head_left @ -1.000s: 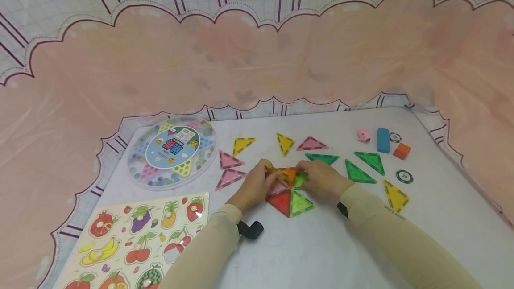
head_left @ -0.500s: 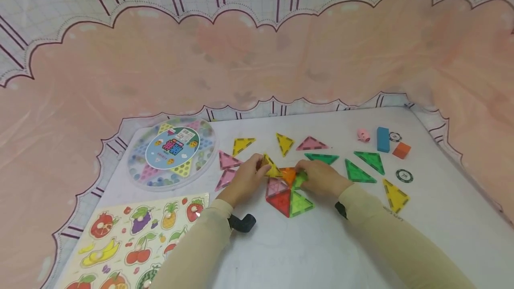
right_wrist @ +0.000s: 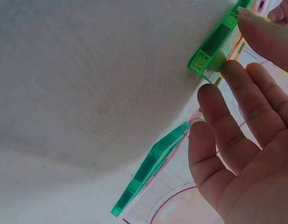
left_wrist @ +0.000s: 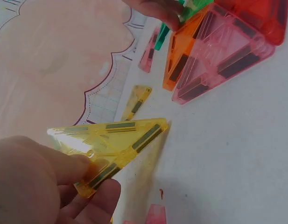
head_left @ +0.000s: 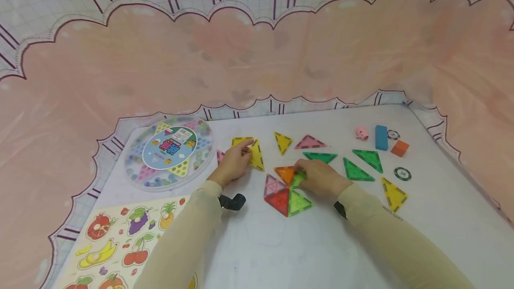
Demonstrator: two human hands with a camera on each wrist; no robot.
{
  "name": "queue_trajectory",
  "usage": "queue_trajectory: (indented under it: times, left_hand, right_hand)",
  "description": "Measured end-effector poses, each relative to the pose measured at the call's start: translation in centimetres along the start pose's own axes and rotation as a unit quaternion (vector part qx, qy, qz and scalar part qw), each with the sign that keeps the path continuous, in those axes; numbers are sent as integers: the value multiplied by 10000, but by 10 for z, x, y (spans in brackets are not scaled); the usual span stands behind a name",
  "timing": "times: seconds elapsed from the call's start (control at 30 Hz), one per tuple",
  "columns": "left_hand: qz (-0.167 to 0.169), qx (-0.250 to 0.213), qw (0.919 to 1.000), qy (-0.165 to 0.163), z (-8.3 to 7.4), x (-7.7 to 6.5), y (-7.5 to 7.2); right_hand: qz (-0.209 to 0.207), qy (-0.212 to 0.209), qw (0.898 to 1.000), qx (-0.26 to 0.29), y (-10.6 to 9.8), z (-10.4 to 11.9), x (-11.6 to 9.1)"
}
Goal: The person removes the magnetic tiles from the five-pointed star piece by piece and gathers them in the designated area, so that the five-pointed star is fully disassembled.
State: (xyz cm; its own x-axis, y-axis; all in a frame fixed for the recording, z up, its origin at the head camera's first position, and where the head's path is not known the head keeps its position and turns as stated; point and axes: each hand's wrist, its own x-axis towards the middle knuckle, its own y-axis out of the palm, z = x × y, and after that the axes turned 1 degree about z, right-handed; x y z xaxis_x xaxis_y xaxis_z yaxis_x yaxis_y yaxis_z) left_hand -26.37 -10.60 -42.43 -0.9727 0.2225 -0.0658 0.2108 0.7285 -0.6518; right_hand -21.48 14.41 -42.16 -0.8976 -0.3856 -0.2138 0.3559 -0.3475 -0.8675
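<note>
My left hand [head_left: 234, 162] pinches a yellow triangular magnetic tile [left_wrist: 111, 140] between thumb and fingers. In the left wrist view that tile is tilted and raised off the table. My right hand [head_left: 321, 177] holds a light green triangular tile [head_left: 298, 179] by its edges, with thumb and index finger on it, and partly hides it. This tile belongs to a fan of tiles meeting at one point: an orange tile [head_left: 285, 174], a pink tile [head_left: 274, 185], a red tile [head_left: 279, 202] and another light green tile [head_left: 298, 203].
Loose tiles lie around, among them a yellow one [head_left: 283, 142], a pink one [head_left: 310, 142] and a dark green one [head_left: 356, 170]. A round game box [head_left: 170, 148] and a fruit puzzle board [head_left: 120, 235] sit left. A blue block [head_left: 381, 138] and pig figure [head_left: 362, 133] stand right.
My left hand has carried the yellow tile away from the fan, leftward and farther back, uncovering the orange and pink tiles. The right hand has stayed at the light green tile.
</note>
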Motion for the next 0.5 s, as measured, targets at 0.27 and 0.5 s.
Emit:
queue_trajectory:
  times: [0.27,0.5]
  left_hand:
    - [161,-152,9988,-429,-5,15,3]
    - [199,-42,9980,-591,-6,23,8]
  right_hand:
    - [37,111,9999,61,0,-1,1]
    - [8,125,9999,51,-1,0,0]
